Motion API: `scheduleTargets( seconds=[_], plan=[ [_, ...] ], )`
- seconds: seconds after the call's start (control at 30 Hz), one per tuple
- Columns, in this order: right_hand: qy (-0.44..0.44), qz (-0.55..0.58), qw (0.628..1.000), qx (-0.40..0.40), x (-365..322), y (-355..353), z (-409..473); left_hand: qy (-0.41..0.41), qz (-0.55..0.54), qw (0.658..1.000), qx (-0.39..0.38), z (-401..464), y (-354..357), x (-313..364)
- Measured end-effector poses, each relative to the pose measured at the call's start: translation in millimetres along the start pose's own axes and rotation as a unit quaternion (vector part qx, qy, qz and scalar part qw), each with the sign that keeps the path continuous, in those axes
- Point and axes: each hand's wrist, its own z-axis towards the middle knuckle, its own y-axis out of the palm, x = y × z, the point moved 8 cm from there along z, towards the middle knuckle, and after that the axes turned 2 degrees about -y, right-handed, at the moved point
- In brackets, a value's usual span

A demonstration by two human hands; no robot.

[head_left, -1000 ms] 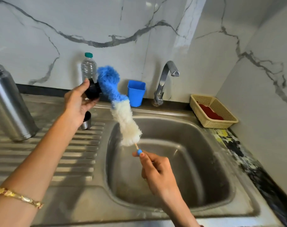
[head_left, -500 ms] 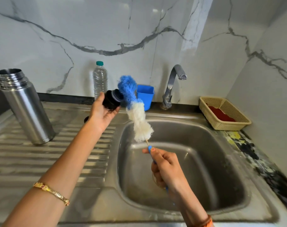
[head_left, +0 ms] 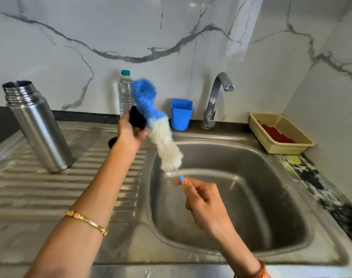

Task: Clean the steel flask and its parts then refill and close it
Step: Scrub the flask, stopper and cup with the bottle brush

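The open steel flask (head_left: 38, 127) stands uncapped on the ribbed drainboard at the left. My left hand (head_left: 129, 135) grips the flask's black stopper (head_left: 138, 119) above the drainboard's right edge. A blue and white bottle brush (head_left: 157, 127) lies against the stopper, its blue tip up. My right hand (head_left: 203, 201) pinches the brush's thin handle above the sink basin (head_left: 241, 197). A small steel cup lid (head_left: 112, 142) peeks out behind my left wrist, mostly hidden.
A plastic water bottle (head_left: 124, 93) with a green cap stands at the back wall, beside a blue plastic cup (head_left: 181, 115). The tap (head_left: 217, 97) arches over the basin. A beige basket (head_left: 281, 133) with a red item sits at the right corner.
The view has shifted, so the whole flask now shows. The brush has slid along the stopper; both hands keep their grips.
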Motion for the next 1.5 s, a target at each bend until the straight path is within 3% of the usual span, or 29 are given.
scheduleTargets(
  seconds=[0.07,0.27,0.37,0.53,0.67,1.03,1.13,1.33,1.5],
  plan=[
    [-0.016,-0.024,1.0,-0.001,1.8,0.9,-11.1,0.006,-0.023,1.0,-0.014,6.1,-3.6,10.1],
    [0.02,0.025,0.999,0.025,2.1,-3.6,15.9,-0.004,0.041,0.999,-0.002,-3.9,-0.9,-7.2],
    [-0.006,-0.02,1.0,0.0,1.7,2.5,1.7,-0.013,-0.017,1.0,0.005,2.2,-5.1,1.0],
    [0.051,0.03,0.998,0.02,15.9,-10.0,9.8,0.003,0.027,1.0,0.003,3.3,-7.1,2.7],
    [0.013,0.0,1.0,0.005,0.0,-0.7,13.7,-0.018,-0.002,1.0,-0.008,-3.5,0.6,-8.9],
    [0.166,0.141,0.976,-0.023,10.0,3.0,6.6,-0.043,-0.049,0.997,-0.032,-18.7,3.5,-4.9],
    [0.214,0.155,0.963,-0.049,16.8,5.6,-13.3,-0.022,-0.062,0.998,-0.005,-9.7,-4.4,12.5],
    [0.224,0.183,0.956,-0.05,10.6,7.8,4.0,-0.029,0.034,0.999,-0.017,-16.4,0.4,-5.5],
    [0.235,0.169,0.954,-0.072,10.7,11.9,-23.6,0.002,-0.048,0.999,0.002,-3.6,-4.1,15.3]
  ],
)
